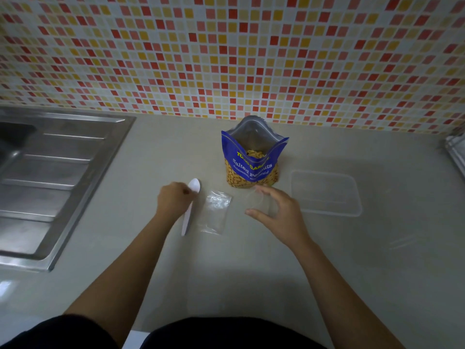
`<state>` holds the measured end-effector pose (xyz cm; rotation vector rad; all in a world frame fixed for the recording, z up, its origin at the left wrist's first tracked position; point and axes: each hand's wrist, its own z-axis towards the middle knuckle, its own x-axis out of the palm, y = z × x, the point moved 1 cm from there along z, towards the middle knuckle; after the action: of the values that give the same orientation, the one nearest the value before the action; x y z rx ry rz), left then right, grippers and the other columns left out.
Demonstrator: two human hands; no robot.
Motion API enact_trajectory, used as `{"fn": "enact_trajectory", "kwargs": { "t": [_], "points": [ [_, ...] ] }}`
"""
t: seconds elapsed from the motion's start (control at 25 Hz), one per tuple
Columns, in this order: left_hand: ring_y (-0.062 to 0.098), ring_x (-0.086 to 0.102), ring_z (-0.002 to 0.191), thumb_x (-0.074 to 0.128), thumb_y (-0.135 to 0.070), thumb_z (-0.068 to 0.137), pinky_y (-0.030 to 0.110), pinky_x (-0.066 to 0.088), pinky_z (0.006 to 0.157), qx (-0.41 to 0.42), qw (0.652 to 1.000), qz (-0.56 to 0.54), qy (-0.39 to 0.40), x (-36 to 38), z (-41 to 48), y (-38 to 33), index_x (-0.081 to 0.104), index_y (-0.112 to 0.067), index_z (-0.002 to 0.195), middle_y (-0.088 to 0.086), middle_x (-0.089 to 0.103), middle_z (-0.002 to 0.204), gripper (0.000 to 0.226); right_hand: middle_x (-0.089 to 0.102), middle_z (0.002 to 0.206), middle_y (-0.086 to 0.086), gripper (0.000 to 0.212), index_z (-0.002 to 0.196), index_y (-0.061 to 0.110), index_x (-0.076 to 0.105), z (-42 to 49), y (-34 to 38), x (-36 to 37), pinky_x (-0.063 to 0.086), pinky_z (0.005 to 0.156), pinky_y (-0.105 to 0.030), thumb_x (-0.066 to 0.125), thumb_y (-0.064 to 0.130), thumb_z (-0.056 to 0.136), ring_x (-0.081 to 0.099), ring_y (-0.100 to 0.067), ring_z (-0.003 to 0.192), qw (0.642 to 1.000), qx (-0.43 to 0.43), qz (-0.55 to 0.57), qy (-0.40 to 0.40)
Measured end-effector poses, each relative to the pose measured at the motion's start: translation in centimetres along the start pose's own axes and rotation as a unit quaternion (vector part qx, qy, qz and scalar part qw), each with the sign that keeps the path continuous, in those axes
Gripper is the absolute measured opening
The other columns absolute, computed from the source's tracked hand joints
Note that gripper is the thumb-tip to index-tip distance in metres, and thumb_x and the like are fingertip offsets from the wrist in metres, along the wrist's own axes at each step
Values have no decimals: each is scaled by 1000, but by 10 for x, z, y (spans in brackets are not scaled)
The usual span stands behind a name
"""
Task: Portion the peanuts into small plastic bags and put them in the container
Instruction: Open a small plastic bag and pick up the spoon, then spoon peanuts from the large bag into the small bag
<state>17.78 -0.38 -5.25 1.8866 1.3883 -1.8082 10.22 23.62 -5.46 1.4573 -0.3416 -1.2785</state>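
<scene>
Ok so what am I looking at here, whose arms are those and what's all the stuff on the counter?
There's no machine: one camera worn on a person's head looks down at their own two arms. The left hand grips a white spoon lying on the counter. The right hand holds what looks like a small clear bag. Another empty bag lies between the hands. Behind stands an open peanut pouch, with a clear container to its right and a sink far left.
</scene>
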Motion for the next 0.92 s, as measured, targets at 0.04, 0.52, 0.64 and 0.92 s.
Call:
{"fn": "enact_trajectory", "kwargs": {
  "t": [0.04,0.52,0.64,0.92],
  "points": [
    [26,54,70,58,-36,85,26,35,59,-23,998,49,20,3,2,10,58,-11,67,7,58,67,31,63,112,11,54,114,19,64,-1,0,-1,36,92,-3,84,29,65,55,4,105,1000,4,7,-4],
    [8,61,57,59,-11,87,15,46,47,89,935,-341,-41,-73,10,-52,62,-12,103,0,61,76,16,61,106,24,51,112,23,62,0,3,-12,38,88,-4,82,33,66,55,13,100,997,20,45,-60],
    [6,60,53,75,-12,75,14,46,50,147,918,-366,-41,-107,3,-96,62,-17,83,1,63,67,16,63,107,20,50,110,27,61,6,7,-11,45,91,-16,79,40,65,60,0,102,992,25,80,-93],
    [18,65,71,72,-1,75,19,56,66,147,897,-414,54,-107,13,-137,64,-9,68,9,64,73,14,68,106,11,52,110,27,61,11,3,-17,50,93,-31,76,46,64,63,-8,101,987,24,111,-114]
  ]
}}
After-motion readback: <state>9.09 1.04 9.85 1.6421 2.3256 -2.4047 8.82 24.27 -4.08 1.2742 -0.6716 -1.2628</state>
